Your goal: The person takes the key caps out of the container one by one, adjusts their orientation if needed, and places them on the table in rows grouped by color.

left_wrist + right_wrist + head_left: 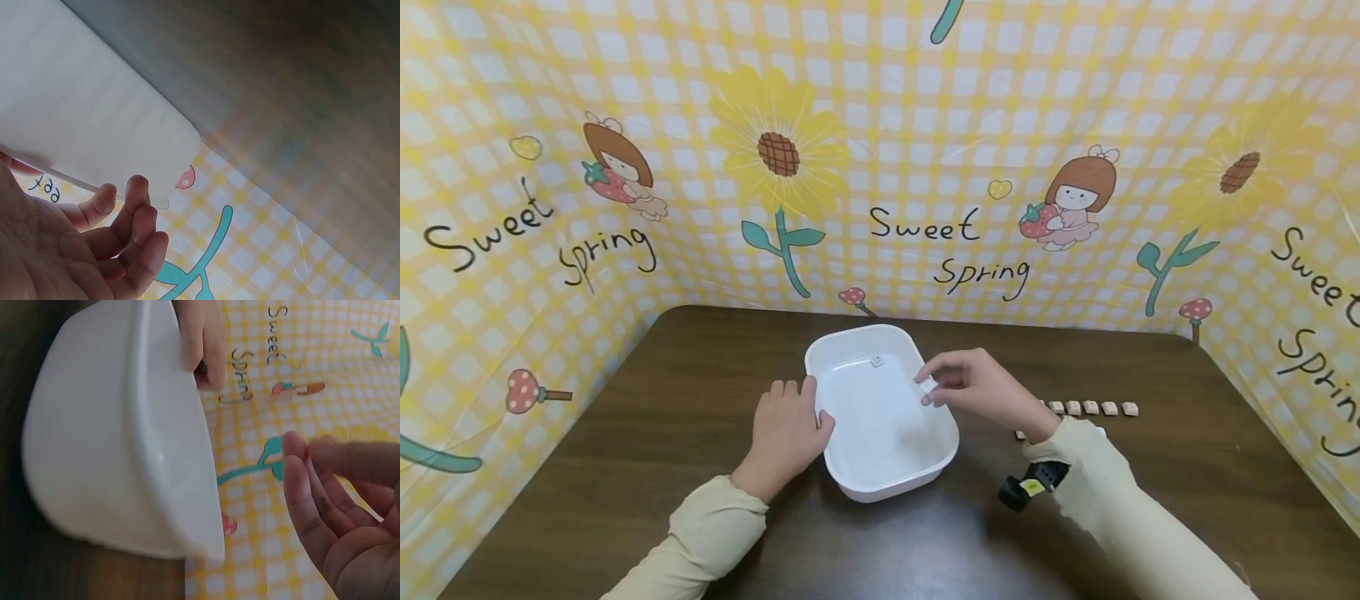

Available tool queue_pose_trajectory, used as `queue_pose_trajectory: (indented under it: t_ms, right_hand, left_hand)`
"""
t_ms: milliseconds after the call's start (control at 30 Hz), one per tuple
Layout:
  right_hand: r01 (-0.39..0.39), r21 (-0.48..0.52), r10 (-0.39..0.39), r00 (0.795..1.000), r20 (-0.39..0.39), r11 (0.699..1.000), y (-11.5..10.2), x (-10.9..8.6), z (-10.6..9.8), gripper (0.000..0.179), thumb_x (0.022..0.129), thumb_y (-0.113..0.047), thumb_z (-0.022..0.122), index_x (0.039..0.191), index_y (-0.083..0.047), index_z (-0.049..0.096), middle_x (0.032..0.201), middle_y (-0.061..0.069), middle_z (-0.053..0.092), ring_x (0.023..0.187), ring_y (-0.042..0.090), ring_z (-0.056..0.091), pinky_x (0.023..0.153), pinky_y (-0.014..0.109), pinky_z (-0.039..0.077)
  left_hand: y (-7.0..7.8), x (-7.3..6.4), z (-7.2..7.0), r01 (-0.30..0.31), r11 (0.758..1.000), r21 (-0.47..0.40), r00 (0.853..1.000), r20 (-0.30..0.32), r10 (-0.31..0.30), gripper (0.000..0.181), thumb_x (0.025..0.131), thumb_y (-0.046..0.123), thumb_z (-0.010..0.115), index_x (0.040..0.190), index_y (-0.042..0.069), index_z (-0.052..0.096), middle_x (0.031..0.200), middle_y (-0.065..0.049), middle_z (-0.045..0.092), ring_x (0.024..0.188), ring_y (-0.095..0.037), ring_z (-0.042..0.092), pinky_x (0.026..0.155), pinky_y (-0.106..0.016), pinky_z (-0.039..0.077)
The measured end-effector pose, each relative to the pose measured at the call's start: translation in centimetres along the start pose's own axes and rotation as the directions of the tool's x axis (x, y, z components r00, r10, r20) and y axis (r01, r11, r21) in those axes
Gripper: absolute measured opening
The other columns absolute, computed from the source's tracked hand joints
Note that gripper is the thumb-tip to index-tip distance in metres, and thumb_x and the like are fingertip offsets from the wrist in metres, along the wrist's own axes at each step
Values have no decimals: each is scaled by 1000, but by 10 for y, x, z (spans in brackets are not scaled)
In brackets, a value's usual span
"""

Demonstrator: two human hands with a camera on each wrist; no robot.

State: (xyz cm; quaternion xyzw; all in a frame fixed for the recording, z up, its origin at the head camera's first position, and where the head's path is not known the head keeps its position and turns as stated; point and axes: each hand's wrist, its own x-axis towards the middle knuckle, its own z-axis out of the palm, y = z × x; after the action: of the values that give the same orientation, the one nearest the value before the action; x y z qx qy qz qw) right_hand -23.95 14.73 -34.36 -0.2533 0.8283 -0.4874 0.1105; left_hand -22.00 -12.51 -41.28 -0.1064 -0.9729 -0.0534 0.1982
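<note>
A white plastic basin (891,425) stands on the dark table. My left hand (786,429) holds its left rim, thumb on the inner side and the other fingers outside. The left wrist view has those fingers (142,215) bent against the basin's outer wall. Over the right rim, my right hand (970,383) pinches a small white keycap (928,385) between thumb and fingertips. In the right wrist view the fingertips (295,445) hide it. One keycap (877,361) lies inside the basin, near its far end.
Several pale keycaps (1091,407) lie in a row on the table (700,375), right of the basin. Others are partly covered by the right forearm. A black wrist camera (1026,487) hangs below the right wrist. A yellow checked cloth (917,133) walls off the back and sides.
</note>
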Motion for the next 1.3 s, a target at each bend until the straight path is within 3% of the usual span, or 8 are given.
queue_pose_trajectory:
  t_ms: [167, 367, 500, 600, 700, 900, 1100, 1300]
  right_hand:
    - [-9, -30, 7, 997, -71, 1000, 17, -20, -16, 19, 79, -9, 72, 97, -11, 68, 90, 14, 70, 77, 20, 66, 69, 28, 53]
    - [49, -115, -62, 992, -112, 992, 44, -51, -45, 18, 82, -6, 68, 100, -4, 66, 98, 17, 68, 78, 14, 66, 67, 27, 54]
    - [44, -203, -75, 986, -150, 978, 66, -75, -67, 18, 84, -2, 64, 102, -1, 63, 99, 22, 66, 78, 7, 66, 66, 29, 55]
    - [-5, -288, -56, 978, -203, 958, 83, -94, -85, 19, 84, -2, 64, 103, -1, 63, 101, 21, 65, 77, 1, 65, 64, 28, 54]
    - [-80, -391, -28, 964, -263, 917, 99, -112, -103, 20, 84, -4, 66, 104, 0, 64, 101, 19, 65, 76, -2, 64, 61, 26, 53]
    - [-250, -477, 99, 943, -318, 843, 129, -139, -125, 18, 82, -12, 69, 98, -3, 67, 94, 15, 70, 73, -4, 61, 61, 23, 49]
    - [-295, -470, 163, 939, -302, 832, 151, -150, -128, 11, 78, -10, 72, 88, -7, 69, 88, 10, 70, 69, -6, 58, 61, 22, 48]
    - [-294, -471, 173, 943, -283, 832, 156, -148, -126, 12, 77, -8, 72, 88, -7, 69, 81, 3, 67, 67, -5, 55, 60, 22, 47]
  left_hand:
    - [-1, 0, 0, -1, 1000, -1, 1000, -3, 1, 32, 77, 27, 57, 93, 0, 55, 75, -17, 56, 73, -31, 48, 63, -40, 42]
    - [1, 0, 0, 2, 1000, -5, 1000, 8, -2, 32, 78, 27, 58, 94, 0, 55, 77, -18, 56, 73, -31, 48, 63, -40, 42]
    - [2, 1, 0, 3, 1000, -4, 1000, 17, -3, 32, 78, 27, 58, 95, 0, 55, 77, -18, 57, 74, -31, 48, 64, -40, 42]
    - [2, 1, 1, 1, 1000, -4, 1000, 16, -1, 32, 78, 27, 58, 95, 0, 55, 78, -18, 57, 74, -30, 48, 64, -40, 42]
    - [2, 2, 0, 1, 1000, 0, 1000, 17, -1, 33, 78, 28, 57, 96, 0, 55, 78, -18, 58, 73, -30, 48, 64, -40, 43]
    - [1, 1, 0, 13, 1000, -7, 999, 31, -12, 33, 78, 27, 58, 96, 0, 55, 78, -18, 57, 73, -30, 48, 63, -40, 42]
    - [2, 2, 0, 14, 1000, -9, 999, 40, -14, 34, 78, 27, 57, 97, -1, 54, 79, -18, 57, 75, -31, 47, 65, -41, 42]
    - [1, 1, 2, 22, 1000, -15, 999, 48, -22, 34, 79, 28, 57, 98, 0, 55, 81, -19, 57, 76, -31, 48, 66, -42, 42]
